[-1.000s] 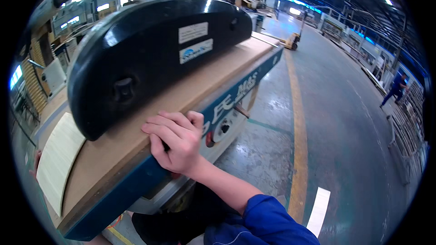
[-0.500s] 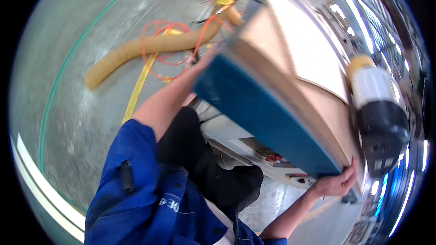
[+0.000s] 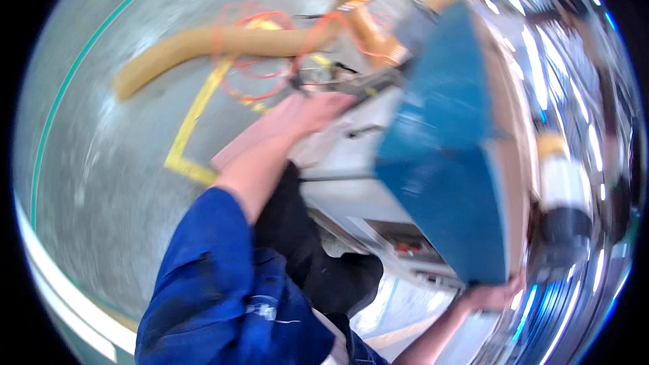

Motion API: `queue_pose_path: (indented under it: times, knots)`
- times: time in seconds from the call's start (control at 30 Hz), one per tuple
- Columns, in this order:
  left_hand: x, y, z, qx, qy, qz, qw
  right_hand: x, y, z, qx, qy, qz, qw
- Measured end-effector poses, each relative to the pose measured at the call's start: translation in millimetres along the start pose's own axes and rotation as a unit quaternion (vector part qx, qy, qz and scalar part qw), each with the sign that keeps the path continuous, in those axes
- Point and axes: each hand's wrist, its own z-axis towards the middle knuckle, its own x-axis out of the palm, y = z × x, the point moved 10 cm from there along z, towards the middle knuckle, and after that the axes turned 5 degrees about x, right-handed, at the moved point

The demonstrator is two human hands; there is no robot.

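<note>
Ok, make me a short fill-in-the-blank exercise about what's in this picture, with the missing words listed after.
1. The machine table has a side panel coloured ____.
2. The left hand reaches out from a rolled-up sleeve coloured ____.
3. A thick tan hose lies on the grey ____.
4. The right hand touches the table at its ____ corner in the picture.

Missing words: blue; blue; floor; lower

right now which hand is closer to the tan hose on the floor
Left. The left hand reaches out toward the machine's side, just below the tan hose. The right hand is far off, gripping the lower corner of the blue table edge.
</note>
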Motion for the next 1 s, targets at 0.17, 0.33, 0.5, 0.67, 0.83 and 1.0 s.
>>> queue_pose_path:
  times: [0.17, 0.33, 0.5, 0.67, 0.83, 1.0]
  knots:
    - [-28, 25, -42, -0.018, 0.003, 0.091, 0.996, 32, 10, -9, 0.015, 0.018, 0.046, 0.999]
    - [-30, 9, -31, -0.020, -0.001, 0.171, 0.985, -39, 57, -78, -0.154, 0.061, 0.120, 0.979]
    - [-19, 15, -30, -0.006, 0.031, 0.199, 0.979, -71, -46, -142, 0.062, 0.020, 0.070, 0.995]
    - [-12, 9, -41, 0.001, 0.059, 0.214, 0.975, -167, -247, -144, 0.354, -0.162, 0.007, 0.921]
    - [-13, -1, -37, 0.008, 0.079, 0.215, 0.973, -144, -320, -83, 0.533, 0.155, 0.069, 0.829]
    - [-19, 11, -30, 0.042, 0.083, 0.305, 0.948, -97, -339, -92, 0.641, 0.344, 0.185, 0.661]
